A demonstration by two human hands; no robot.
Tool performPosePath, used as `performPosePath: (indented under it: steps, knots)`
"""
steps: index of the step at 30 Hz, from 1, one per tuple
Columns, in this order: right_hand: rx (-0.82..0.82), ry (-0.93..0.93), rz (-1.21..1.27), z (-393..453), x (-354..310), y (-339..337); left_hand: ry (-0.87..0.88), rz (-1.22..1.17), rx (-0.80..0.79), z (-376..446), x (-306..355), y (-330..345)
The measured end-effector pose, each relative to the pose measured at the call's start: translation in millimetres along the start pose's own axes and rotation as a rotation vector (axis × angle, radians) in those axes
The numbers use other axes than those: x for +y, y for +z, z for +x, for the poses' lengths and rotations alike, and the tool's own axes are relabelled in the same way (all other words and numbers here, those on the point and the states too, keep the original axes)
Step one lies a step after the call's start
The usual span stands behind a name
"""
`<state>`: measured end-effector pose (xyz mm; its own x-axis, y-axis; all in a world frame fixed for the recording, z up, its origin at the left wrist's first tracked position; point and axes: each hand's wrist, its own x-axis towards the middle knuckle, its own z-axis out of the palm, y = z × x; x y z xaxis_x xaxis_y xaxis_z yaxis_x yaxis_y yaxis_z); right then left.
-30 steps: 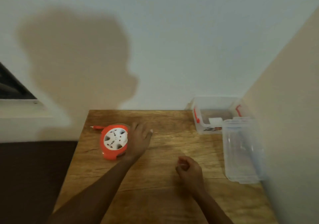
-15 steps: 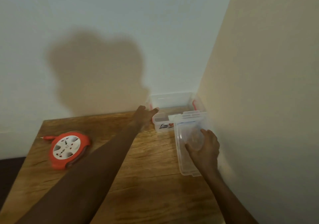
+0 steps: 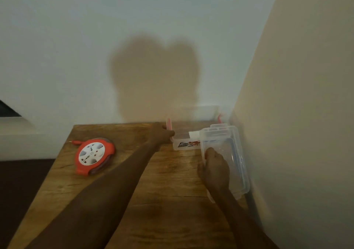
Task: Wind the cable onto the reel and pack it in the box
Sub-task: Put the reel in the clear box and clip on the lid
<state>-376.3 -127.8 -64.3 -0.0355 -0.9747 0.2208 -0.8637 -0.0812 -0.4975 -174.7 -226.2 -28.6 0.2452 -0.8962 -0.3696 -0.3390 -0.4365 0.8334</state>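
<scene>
Reel well left of hands

Grainy wood table; clear glossy plastic box and lid.

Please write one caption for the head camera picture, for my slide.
Left hand touches clear plastic box, right hand on transparent lid; round orange-and-white cable reel waits on wooden table.

tabletop: wooden, bare grain | wall: white, shadowed | side wall: cream | floor: dark
</scene>
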Motion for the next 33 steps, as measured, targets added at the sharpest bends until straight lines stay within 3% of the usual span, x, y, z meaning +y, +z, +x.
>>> performPosePath:
  steps: [3,7,14,19,26,33]
  knots:
    - [0.032,-0.084,0.073,-24,-16,-8,-0.018,0.006,-0.007,-3,-13,-39]
    - [0.099,-0.453,0.024,-62,-45,-7,-0.091,-0.025,0.003,-11,-42,-98]
    - [-0.264,-0.963,-0.102,-143,-112,36,-0.079,-0.085,0.075,-29,-94,-167]
    - [-0.354,-1.009,-0.145,-165,-150,72,0.026,-0.007,0.078,-40,-125,-207]
    - [-0.524,-1.0,-0.226,-199,-175,101,-0.032,-0.173,-0.057,-47,-157,-221]
    - [-0.575,-0.948,-0.33,-200,-162,104,-0.054,-0.338,-0.123,-46,-166,-202]
